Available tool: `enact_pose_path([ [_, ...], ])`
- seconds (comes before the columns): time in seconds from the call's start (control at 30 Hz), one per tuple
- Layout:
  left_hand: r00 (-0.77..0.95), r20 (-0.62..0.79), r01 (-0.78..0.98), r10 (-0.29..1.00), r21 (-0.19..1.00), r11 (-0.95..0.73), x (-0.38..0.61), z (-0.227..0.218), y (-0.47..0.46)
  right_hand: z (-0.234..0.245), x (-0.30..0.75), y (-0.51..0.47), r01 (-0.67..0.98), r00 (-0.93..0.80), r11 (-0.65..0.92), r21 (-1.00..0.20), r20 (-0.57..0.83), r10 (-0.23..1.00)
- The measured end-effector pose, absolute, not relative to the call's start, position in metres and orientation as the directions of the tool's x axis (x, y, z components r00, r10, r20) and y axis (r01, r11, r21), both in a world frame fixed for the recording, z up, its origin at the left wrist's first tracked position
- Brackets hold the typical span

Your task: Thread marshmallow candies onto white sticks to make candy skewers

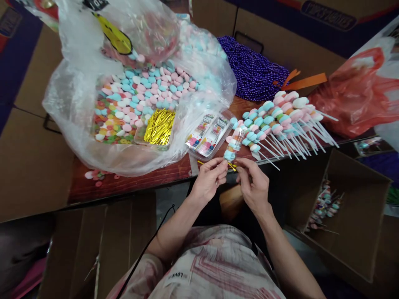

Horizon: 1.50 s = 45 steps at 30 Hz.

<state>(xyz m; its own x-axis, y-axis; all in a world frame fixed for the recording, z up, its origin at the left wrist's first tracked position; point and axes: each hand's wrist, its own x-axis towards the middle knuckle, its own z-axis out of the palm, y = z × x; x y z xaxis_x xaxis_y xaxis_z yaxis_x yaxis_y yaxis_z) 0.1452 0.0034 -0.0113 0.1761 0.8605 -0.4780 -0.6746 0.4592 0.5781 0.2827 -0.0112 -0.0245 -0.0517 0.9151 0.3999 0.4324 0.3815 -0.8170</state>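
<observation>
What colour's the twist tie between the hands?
Metallic gold twist tie on the candy skewer; head view.

Big clear bag (77, 95) of pastel candies (146, 89) sat at left, purple beads (252, 70) further back, skewer pile (280, 118) in front, red bag (352, 95) far rt, cardboard box (358, 236) below the table (140, 180).

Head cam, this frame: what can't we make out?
- Tie: tiny, pinched where the left hand and right hand meet; twisted or loose, cannot tell.
- Skewer: its stick end is hidden by the fingers.
- Box: the sticks inside are too small and blurred.
- Red bag: cut off by the right edge, contents hidden.
</observation>
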Motion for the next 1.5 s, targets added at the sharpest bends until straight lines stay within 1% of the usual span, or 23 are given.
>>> enact_pose_path([
  [0.07, 0.176, -0.494, -0.687, 0.851, 0.557, 0.466, 0.148, -0.009, 0.004, -0.026, 0.287, -0.01, 0.579, -0.161, 0.563, -0.589, 0.594, 0.788],
  [0.13, 0.185, -0.506, -0.689, 0.843, 0.544, 0.478, 0.15, -0.007, 0.003, -0.027, 0.291, -0.008, 0.652, -0.25, 0.645, -0.4, 0.689, 0.68],
  [0.2, 0.207, -0.511, -0.685, 0.834, 0.533, 0.496, 0.152, -0.004, 0.0, -0.027, 0.294, -0.006, 0.684, -0.258, 0.66, -0.311, 0.744, 0.617],
  [0.3, 0.254, -0.492, -0.671, 0.833, 0.53, 0.518, 0.155, -0.001, -0.004, -0.026, 0.293, -0.005, 0.687, -0.218, 0.663, -0.296, 0.787, 0.577],
  [0.4, 0.295, -0.459, -0.652, 0.838, 0.544, 0.528, 0.159, -0.001, -0.005, -0.024, 0.288, -0.008, 0.693, -0.152, 0.623, -0.362, 0.772, 0.617],
  [0.47, 0.335, -0.434, -0.63, 0.836, 0.557, 0.541, 0.162, -0.004, -0.004, -0.021, 0.286, -0.013, 0.679, -0.063, 0.55, -0.486, 0.708, 0.703],
  [0.57, 0.387, -0.341, -0.601, 0.856, 0.611, 0.515, 0.163, -0.009, -0.002, -0.011, 0.289, -0.023, 0.574, 0.091, 0.36, -0.736, 0.494, 0.865],
  [0.63, 0.357, -0.217, -0.565, 0.908, 0.724, 0.396, 0.163, -0.009, -0.002, -0.002, 0.295, -0.031, 0.469, 0.175, 0.213, -0.857, 0.327, 0.929],
  [0.67, 0.327, -0.148, -0.527, 0.933, 0.791, 0.311, 0.163, -0.009, -0.003, 0.003, 0.299, -0.035, 0.431, 0.206, 0.158, -0.888, 0.268, 0.941],
  [0.7, 0.298, -0.095, -0.474, 0.95, 0.849, 0.234, 0.164, -0.008, -0.005, 0.006, 0.303, -0.038, 0.408, 0.23, 0.128, -0.904, 0.238, 0.944],
  [0.77, 0.268, -0.066, -0.365, 0.961, 0.916, 0.165, 0.168, -0.005, -0.008, 0.011, 0.308, -0.045, 0.402, 0.267, 0.128, -0.907, 0.25, 0.931],
  [0.83, 0.283, -0.12, -0.302, 0.952, 0.931, 0.207, 0.175, -0.004, -0.011, 0.011, 0.311, -0.052, 0.41, 0.296, 0.155, -0.899, 0.292, 0.91],
  [0.9, 0.324, -0.162, -0.261, 0.932, 0.932, 0.252, 0.182, -0.002, -0.013, 0.008, 0.313, -0.059, 0.397, 0.334, 0.152, -0.905, 0.296, 0.895],
  [0.97, 0.354, -0.171, -0.246, 0.92, 0.932, 0.267, 0.188, -0.001, -0.016, 0.002, 0.315, -0.068, 0.336, 0.386, 0.093, -0.937, 0.227, 0.894],
  [1.03, 0.363, -0.169, -0.275, 0.916, 0.92, 0.279, 0.194, -0.001, -0.02, -0.005, 0.318, -0.079, 0.231, 0.418, 0.012, -0.973, 0.11, 0.902],
  [1.13, 0.368, -0.183, -0.334, 0.912, 0.889, 0.313, 0.202, -0.002, -0.025, -0.016, 0.318, -0.094, 0.101, 0.385, -0.094, -0.99, -0.049, 0.922],
  [1.2, 0.379, -0.149, -0.304, 0.913, 0.912, 0.275, 0.204, -0.003, -0.025, -0.02, 0.315, -0.1, 0.012, 0.351, -0.134, -0.991, -0.121, 0.928],
  [1.23, 0.392, -0.102, -0.27, 0.914, 0.937, 0.22, 0.204, -0.003, -0.022, -0.021, 0.314, -0.102, -0.051, 0.349, -0.141, -0.989, -0.15, 0.925],
  [1.3, 0.394, 0.024, -0.17, 0.919, 0.984, 0.048, 0.195, -0.001, -0.01, -0.023, 0.321, -0.101, -0.193, 0.381, -0.123, -0.973, -0.19, 0.905],
  [1.33, 0.364, 0.084, -0.105, 0.927, 0.993, -0.048, 0.186, 0.0, -0.001, -0.025, 0.33, -0.1, -0.254, 0.416, -0.099, -0.962, -0.201, 0.887],
  [1.37, 0.289, 0.131, -0.014, 0.948, 0.991, -0.133, 0.175, 0.001, 0.01, -0.027, 0.344, -0.098, -0.292, 0.459, -0.071, -0.954, -0.205, 0.864],
  [1.43, 0.09, 0.219, 0.256, 0.972, 0.938, -0.235, 0.148, 0.001, 0.034, -0.036, 0.381, -0.093, -0.304, 0.562, -0.003, -0.953, -0.181, 0.807],
  [1.5, -0.005, 0.241, 0.536, 0.97, 0.82, -0.201, 0.121, -0.004, 0.057, -0.047, 0.422, -0.088, -0.216, 0.612, 0.036, -0.976, -0.107, 0.783],
])
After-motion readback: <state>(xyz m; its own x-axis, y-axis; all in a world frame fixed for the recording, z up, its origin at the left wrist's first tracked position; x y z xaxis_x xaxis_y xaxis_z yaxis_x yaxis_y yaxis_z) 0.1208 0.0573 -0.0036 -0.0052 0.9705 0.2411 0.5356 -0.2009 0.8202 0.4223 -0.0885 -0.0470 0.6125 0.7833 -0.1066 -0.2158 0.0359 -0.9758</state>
